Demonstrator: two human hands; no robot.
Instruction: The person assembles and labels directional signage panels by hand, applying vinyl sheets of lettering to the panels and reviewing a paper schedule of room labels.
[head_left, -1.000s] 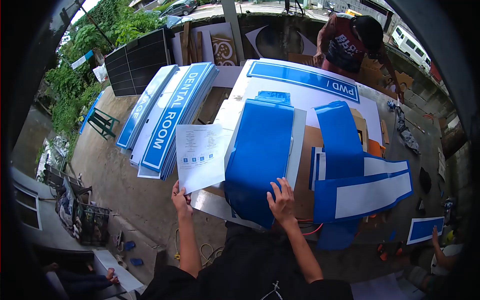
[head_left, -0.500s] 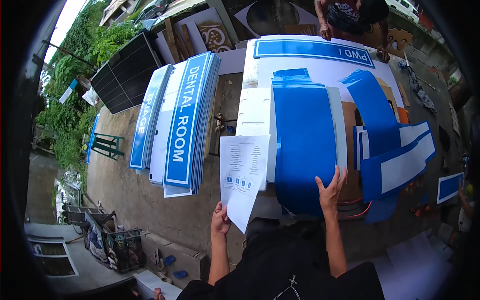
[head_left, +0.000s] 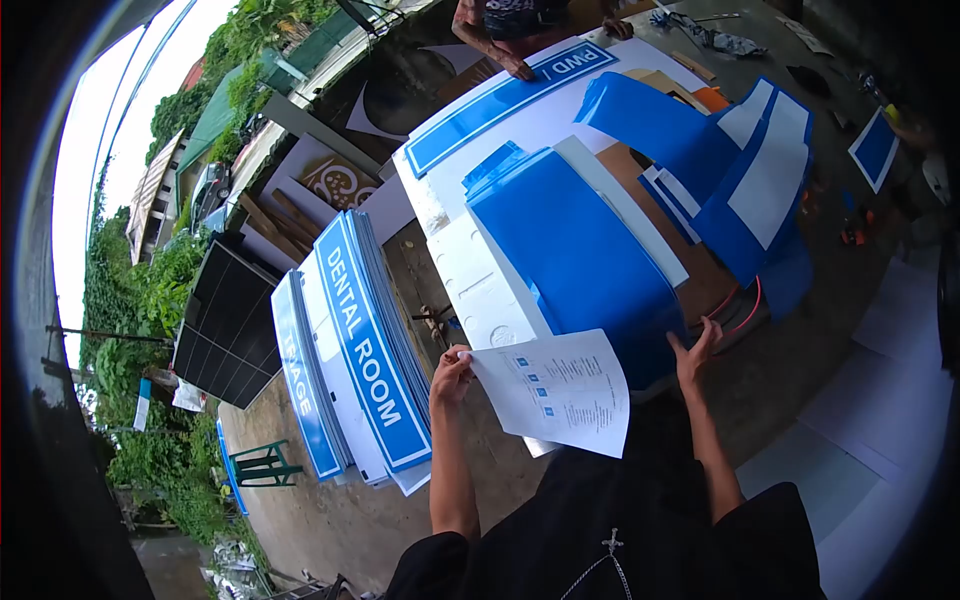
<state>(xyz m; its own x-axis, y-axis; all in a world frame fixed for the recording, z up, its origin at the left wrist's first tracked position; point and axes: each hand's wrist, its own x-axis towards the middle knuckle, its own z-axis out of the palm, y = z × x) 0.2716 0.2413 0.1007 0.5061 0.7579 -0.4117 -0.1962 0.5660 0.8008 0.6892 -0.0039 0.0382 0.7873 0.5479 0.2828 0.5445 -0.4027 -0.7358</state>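
My left hand (head_left: 452, 376) pinches a corner of a white printed sheet of paper (head_left: 565, 392), which carries lines of text and small blue boxes. The paper is turned sideways and overlaps the near end of a large blue sheet (head_left: 580, 250). That blue sheet lies over white panels, its near end bending down past the table edge. At its near right corner is my right hand (head_left: 697, 350), thumb and fingers apart, the thumb touching or very close to the blue edge.
Blue and white offcuts (head_left: 750, 190) lie to the right. Stacked "DENTAL ROOM" signs (head_left: 365, 345) and "TRIAGE" signs (head_left: 300, 375) stand at left. Across the table, another person's hand (head_left: 520, 68) is by a "PWD" sign (head_left: 510, 105). A red cable (head_left: 752, 305) loops near my right hand.
The view has tilted and turned. My left hand has swung the paper from upright to sideways. My right hand has shifted from the sheet's right side to its near corner.
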